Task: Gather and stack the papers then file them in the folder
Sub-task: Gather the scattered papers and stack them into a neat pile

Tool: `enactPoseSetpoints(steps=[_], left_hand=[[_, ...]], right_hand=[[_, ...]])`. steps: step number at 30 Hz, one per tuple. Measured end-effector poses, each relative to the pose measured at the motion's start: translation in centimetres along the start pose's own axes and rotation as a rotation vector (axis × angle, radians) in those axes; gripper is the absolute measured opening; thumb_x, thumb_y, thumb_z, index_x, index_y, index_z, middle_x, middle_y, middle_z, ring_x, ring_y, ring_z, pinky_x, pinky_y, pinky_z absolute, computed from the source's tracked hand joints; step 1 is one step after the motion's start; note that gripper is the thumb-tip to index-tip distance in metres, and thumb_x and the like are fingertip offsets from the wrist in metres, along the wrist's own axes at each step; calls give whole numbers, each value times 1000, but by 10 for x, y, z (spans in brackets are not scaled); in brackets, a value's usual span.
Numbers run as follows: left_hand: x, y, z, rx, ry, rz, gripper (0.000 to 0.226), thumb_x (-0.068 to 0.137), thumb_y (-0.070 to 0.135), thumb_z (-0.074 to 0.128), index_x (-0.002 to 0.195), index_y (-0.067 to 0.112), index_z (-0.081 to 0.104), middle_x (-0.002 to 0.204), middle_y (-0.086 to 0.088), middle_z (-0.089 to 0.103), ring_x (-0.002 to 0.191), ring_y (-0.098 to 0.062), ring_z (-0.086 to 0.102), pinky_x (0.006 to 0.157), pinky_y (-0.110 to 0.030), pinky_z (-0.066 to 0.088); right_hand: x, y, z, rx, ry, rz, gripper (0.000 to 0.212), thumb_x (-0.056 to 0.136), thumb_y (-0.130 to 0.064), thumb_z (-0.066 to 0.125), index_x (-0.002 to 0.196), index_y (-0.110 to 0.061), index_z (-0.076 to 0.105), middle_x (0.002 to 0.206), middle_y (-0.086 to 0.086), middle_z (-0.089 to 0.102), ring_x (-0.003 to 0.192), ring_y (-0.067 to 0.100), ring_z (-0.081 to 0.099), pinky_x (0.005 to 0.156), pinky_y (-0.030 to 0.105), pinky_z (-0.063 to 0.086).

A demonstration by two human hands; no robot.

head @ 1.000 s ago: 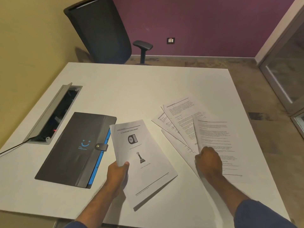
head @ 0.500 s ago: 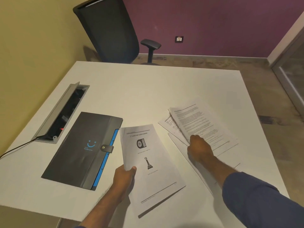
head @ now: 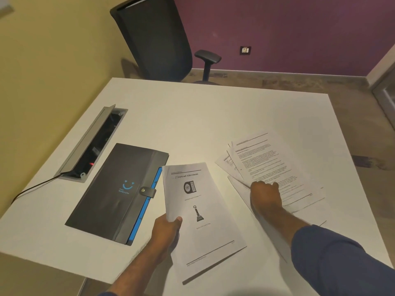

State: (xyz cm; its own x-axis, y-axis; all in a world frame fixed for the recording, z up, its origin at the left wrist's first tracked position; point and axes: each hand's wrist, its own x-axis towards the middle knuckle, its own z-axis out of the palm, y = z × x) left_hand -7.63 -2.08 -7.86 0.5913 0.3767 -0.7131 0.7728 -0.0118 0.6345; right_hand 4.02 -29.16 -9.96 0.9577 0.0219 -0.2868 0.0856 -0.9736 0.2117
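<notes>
My left hand pinches the left edge of a small stack of printed sheets, its top page showing a heading and two pictures, raised slightly off the table. To the right, several loose printed papers lie fanned and overlapping on the white table. My right hand rests on their near left part, fingers curled around the edge of the top sheets. The closed dark grey folder, with a blue smile logo, snap tab and blue inner edge, lies flat at the left.
An open grey cable tray is sunk into the table at the far left, a black cable running off its near end. A black office chair stands beyond the far edge. The near table edge is close to my arms.
My right hand has slid the rightmost sheet left onto the fanned papers, drawing them into a tighter pile. The stack in my left hand has stayed put.
</notes>
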Motion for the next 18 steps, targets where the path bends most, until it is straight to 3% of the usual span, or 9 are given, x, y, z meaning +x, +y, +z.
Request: enactPoseSetpoints(steps=[4, 8, 12, 15, 18], left_hand=[[-2, 4, -2, 2, -46, 46, 34, 98, 17, 59, 131, 14, 52, 102, -5, 65, 89, -23, 65, 70, -32, 55], [-7, 8, 2, -89, -86, 92, 31, 100, 20, 54, 131, 14, 55, 109, -8, 71, 98, -27, 68, 74, -35, 55], [-14, 10, 9, -174, -116, 135, 32, 101, 31, 52, 127, 14, 60, 109, -7, 75, 97, -27, 72, 69, -35, 59], [-17, 10, 11, -218, -175, 154, 40, 99, 49, 51, 126, 22, 62, 112, -5, 76, 101, -28, 73, 88, -46, 60], [-17, 13, 9, -288, -213, 149, 36, 93, 52, 59, 119, 29, 68, 109, 2, 78, 98, -22, 75, 85, -42, 59]], right_hand=[[-8, -8, -15, 245, 116, 11, 8, 91, -12, 52, 95, -15, 59, 92, -1, 68, 82, 21, 67, 82, 34, 43], [-33, -40, -40, 608, 200, -93, 14, 80, 0, 52, 73, -12, 49, 77, 9, 66, 69, 34, 63, 62, 36, 38], [-66, -80, -51, 694, 134, -273, 19, 78, 1, 47, 69, -16, 42, 72, 7, 57, 70, 33, 58, 63, 37, 35], [-85, -101, -44, 659, 135, -421, 19, 83, -5, 44, 78, -15, 59, 85, 7, 68, 77, 30, 63, 67, 34, 43], [-99, -112, -36, 675, 105, -542, 29, 89, -11, 39, 96, -15, 67, 88, 5, 67, 79, 26, 61, 68, 35, 46]])
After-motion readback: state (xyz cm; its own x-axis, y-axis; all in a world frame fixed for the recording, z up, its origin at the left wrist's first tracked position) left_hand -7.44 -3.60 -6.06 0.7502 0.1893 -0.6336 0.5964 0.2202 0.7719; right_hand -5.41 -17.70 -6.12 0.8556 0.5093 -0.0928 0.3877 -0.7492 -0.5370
